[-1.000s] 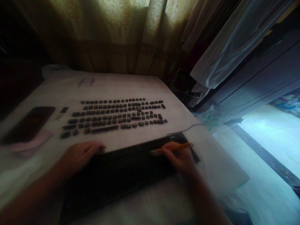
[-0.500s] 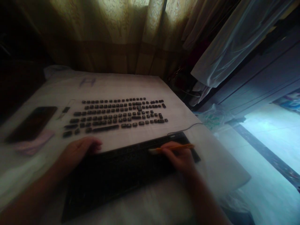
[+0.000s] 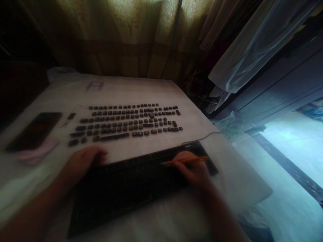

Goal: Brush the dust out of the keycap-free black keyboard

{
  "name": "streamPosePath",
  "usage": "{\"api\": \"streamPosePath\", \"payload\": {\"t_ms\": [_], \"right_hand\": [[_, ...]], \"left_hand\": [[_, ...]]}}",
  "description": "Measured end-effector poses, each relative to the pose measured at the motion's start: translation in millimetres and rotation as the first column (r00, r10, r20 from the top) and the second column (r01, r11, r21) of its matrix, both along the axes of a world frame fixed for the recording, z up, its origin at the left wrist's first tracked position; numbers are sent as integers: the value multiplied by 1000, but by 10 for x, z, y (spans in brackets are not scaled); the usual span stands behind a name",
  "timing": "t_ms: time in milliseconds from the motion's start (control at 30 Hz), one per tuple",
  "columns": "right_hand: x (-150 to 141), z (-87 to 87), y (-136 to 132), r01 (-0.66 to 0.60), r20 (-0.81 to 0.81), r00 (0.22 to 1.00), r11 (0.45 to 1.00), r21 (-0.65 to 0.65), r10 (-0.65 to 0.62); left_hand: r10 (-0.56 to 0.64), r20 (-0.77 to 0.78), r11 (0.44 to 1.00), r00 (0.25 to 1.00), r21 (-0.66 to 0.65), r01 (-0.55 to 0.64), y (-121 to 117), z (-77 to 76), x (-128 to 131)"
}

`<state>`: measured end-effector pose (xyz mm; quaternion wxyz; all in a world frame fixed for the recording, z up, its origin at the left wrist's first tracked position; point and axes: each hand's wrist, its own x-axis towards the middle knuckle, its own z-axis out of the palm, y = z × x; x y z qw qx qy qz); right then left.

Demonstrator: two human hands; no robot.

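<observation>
A black keyboard base (image 3: 131,185) with its keys taken off lies tilted across the near side of the table. At its far left edge, my left hand (image 3: 87,159) grips it with curled fingers. My right hand (image 3: 191,168) is closed round a small brush (image 3: 193,160) with an orange handle. The brush's pale tip points left over the upper right part of the keyboard base; whether it touches is too dim to tell. Beyond the base, loose black keycaps (image 3: 122,117) lie in several rows, with the long space bar (image 3: 114,136) in the nearest row.
On the left, a dark phone (image 3: 37,129) rests partly on a pink cloth (image 3: 40,152). Beside it lies a small tool with a black part (image 3: 71,116). A cable (image 3: 202,138) runs off the right edge of the white-covered table (image 3: 136,89). Curtains hang behind.
The brush tip has shifted slightly and its angle has changed a little in my right hand. My left hand keeps its place on the keyboard base. The whole view has moved slightly.
</observation>
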<state>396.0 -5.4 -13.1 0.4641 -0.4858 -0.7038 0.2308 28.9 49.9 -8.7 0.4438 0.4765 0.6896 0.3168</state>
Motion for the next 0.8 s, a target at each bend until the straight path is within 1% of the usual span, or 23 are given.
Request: {"api": "streamPosePath", "payload": {"t_ms": [100,167,267,433,567,700,800], "right_hand": [[-1,21,-7,-36,-81,996,999,-14,35],[13,37,-11,-25,-102,995,999,-22,22],[45,48,-10,28,-77,997,999,-26,-30],[86,17,12,60,-52,997,998,12,-59],[88,7,20,35,-39,999,999,18,-34],[81,16,16,13,-4,1000,1000,-7,-13],[75,13,14,-15,-11,1000,1000,-2,15]], "left_hand": [[-10,12,1000,1000,-4,10,1,-26,-16],[-12,15,1000,1000,-3,12,0,-31,-18],[-13,19,1000,1000,3,13,-1,-23,-12],[8,21,1000,1000,-12,-8,-6,21,21],[6,10,1000,1000,-12,-6,-19,39,31],[-7,-8,1000,1000,-11,7,-23,23,13],[0,-21,1000,1000,-20,-1,-14,15,14]]}}
